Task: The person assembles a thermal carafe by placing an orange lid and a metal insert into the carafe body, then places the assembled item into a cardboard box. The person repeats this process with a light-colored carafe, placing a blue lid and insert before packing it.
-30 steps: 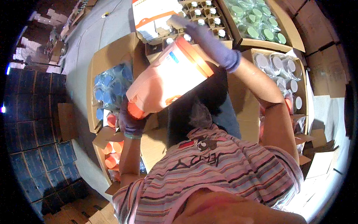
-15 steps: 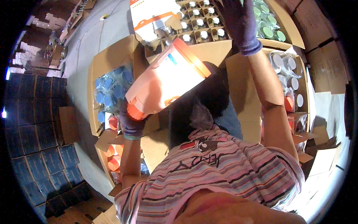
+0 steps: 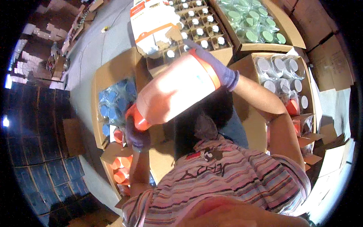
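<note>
A large pale-pink bottle [image 3: 177, 90] lies tilted across my front, its orange cap end low at the left and its orange-banded wide end up at the right. My left hand [image 3: 138, 137], in a purple glove, is closed round the cap end. At the wide end my right hand [image 3: 221, 70], gloved the same, grips the rim, its fingers reaching over the far side. Strong glare washes out much of the bottle's surface. Just left of the cap, blue-capped bottles [image 3: 117, 102] in clear plastic sit in an open carton [image 3: 97, 125].
Ahead stands a divided carton of white-capped bottles [image 3: 204, 43], partly under a white-and-orange box [image 3: 153, 22]. Green-capped bottles [image 3: 251, 36] fill a carton at the far right. Grey-lidded containers [image 3: 281, 85] are at the right, orange-capped bottles [image 3: 121, 176] at the lower left. Dark stacked boxes [image 3: 34, 132] line the left.
My right hand has come down from above the far cartons onto the bottle's wide end. The bottle has shifted slightly down and turned; my left hand still holds its cap end.
</note>
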Demonstrator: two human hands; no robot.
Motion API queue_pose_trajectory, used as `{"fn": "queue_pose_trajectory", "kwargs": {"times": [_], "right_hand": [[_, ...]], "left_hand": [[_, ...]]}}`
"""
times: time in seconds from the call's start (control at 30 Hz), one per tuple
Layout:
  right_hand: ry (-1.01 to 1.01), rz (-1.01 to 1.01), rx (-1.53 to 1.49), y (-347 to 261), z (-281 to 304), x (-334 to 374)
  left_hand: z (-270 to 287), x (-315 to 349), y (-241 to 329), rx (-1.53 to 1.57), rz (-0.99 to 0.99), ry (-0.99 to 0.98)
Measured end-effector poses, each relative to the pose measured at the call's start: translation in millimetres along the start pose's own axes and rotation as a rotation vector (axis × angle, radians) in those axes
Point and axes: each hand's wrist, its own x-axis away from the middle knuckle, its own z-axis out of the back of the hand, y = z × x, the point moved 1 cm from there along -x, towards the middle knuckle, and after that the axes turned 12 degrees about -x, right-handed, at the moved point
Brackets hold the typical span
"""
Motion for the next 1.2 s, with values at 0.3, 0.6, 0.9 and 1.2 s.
{"fn": "queue_pose_trajectory", "kwargs": {"times": [0.3, 0.6, 0.9, 1.2], "right_hand": [[-0.454, 0.940, 1.109, -30, -17, 51], [-0.022, 0.464, 0.418, -6, -7, 63], [-0.393, 0.712, 1.256, -40, -35, 86], [0.084, 0.067, 1.198, -31, -40, 80]], "left_hand": [[16, -35, -1, 0.389, 0.305, -0.387], [30, -8, -21, 0.004, 0.050, -0.186], [19, 11, -28, -0.645, -0.066, -0.307], [21, 24, -31, -0.036, 0.027, -0.061]]}}
